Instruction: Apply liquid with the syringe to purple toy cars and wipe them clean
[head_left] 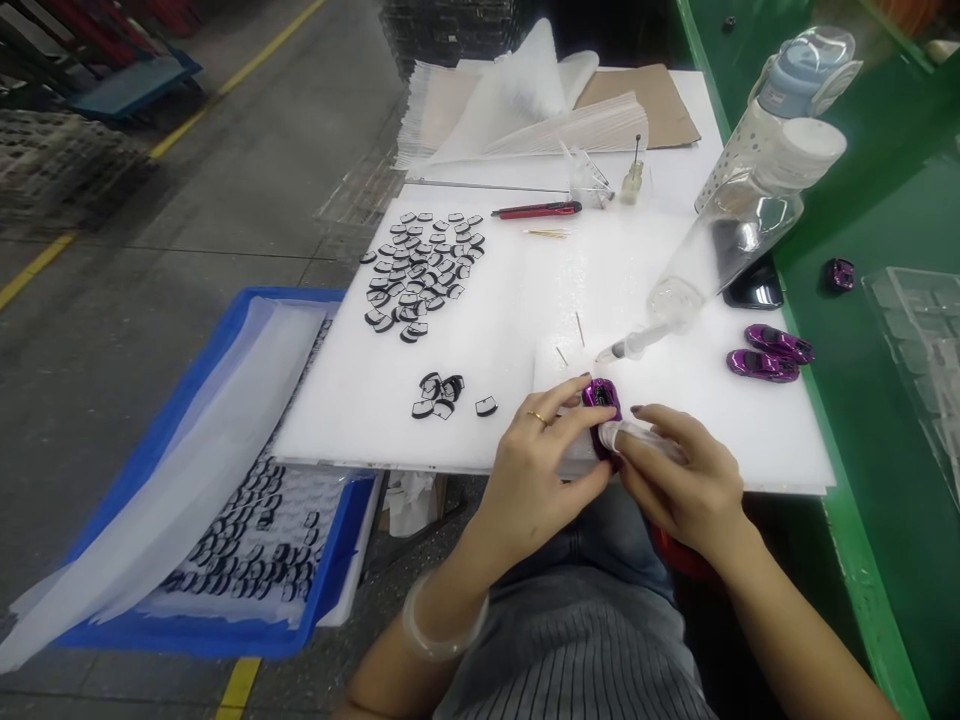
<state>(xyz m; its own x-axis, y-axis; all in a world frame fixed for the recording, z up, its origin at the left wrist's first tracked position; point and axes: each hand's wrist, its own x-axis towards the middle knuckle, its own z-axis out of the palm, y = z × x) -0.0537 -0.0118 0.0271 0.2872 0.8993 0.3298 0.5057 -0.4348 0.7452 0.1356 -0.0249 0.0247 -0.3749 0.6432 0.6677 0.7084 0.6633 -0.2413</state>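
Note:
Near the front edge of the white work surface, my left hand (541, 470) grips a small purple car body (602, 393) between thumb and fingers. My right hand (686, 475) is closed around a whitish, translucent piece (637, 437), whose end touches or overlaps the car body; what it is cannot be made out. A syringe-like applicator (626, 347) lies just beyond the car. Two more purple car bodies (763, 365) rest to the right. Small black-and-white curved parts (437, 395) lie in a little group at the left, with one single part (486, 406) beside them.
A larger pile of parts (427, 265) lies farther back, near a red cutter (536, 210) and a small bottle (632, 183). Clear bottle (739, 220) and phone (754, 285) stand right. A blue tray (202, 640) sits low left.

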